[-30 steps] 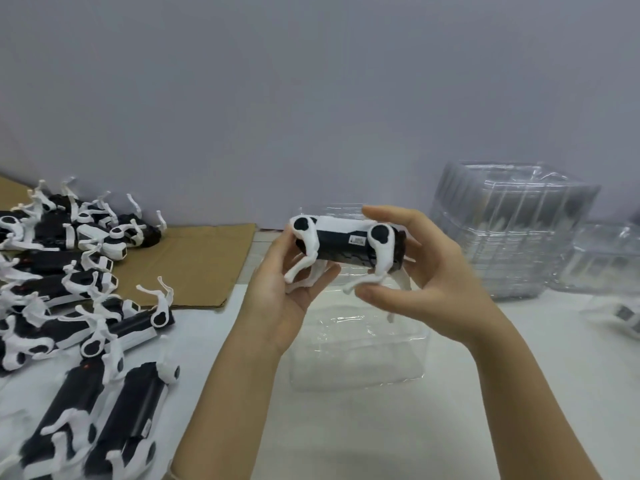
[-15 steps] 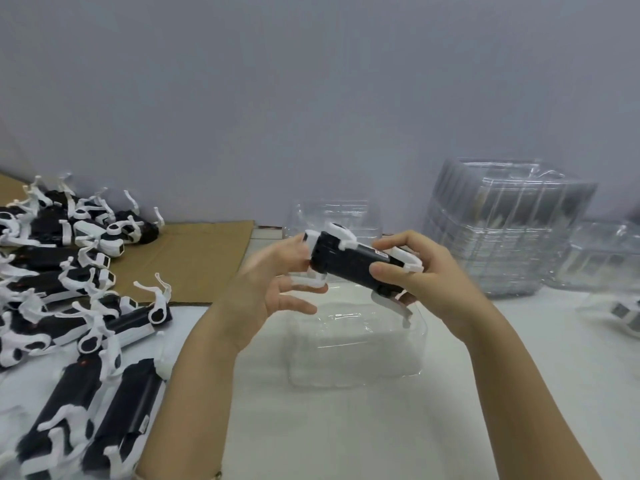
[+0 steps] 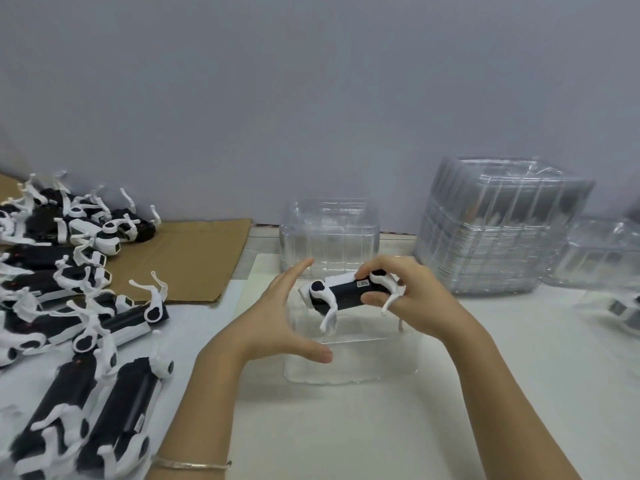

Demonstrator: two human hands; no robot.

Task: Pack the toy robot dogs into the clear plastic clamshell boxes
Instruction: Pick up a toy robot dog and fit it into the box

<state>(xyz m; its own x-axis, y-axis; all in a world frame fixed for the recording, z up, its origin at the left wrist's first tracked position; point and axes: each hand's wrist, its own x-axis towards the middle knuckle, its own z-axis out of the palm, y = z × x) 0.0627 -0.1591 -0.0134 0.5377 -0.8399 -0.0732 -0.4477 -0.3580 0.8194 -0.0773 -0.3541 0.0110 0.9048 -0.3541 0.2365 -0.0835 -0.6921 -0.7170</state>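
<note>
While the right hand (image 3: 412, 299) grips the rear end of a toy robot dog (image 3: 346, 294), fingers curled over its back and thumb against its side, the toy hangs level just above the open base of a clear clamshell box (image 3: 349, 368), thin white legs pointing down toward it. The dog is hard plastic: a glossy black oblong body with a white top panel, round black joint caps on white shoulders, and a small printed label on its flank. The box is thin, see-through plastic with rounded corners and ribbed walls; its lid stands upright behind the toy. The left hand (image 3: 277, 317) is spread, fingers straight and together, thumb stretched out low, palm facing the dog's front end. It sits just beside the toy, and whether it touches cannot be told. The two hands are apart, one at each end of the dog. A thin metal bracelet (image 3: 190, 464) circles the left wrist.

On the smooth white bench (image 3: 346, 438), a heap of more black-and-white dogs (image 3: 69, 278) lies at the left, partly on a flat sheet of brown cardboard (image 3: 194, 261). A tall nested stack of clear boxes (image 3: 498, 230) stands at the right, against a plain grey wall (image 3: 311, 98).
</note>
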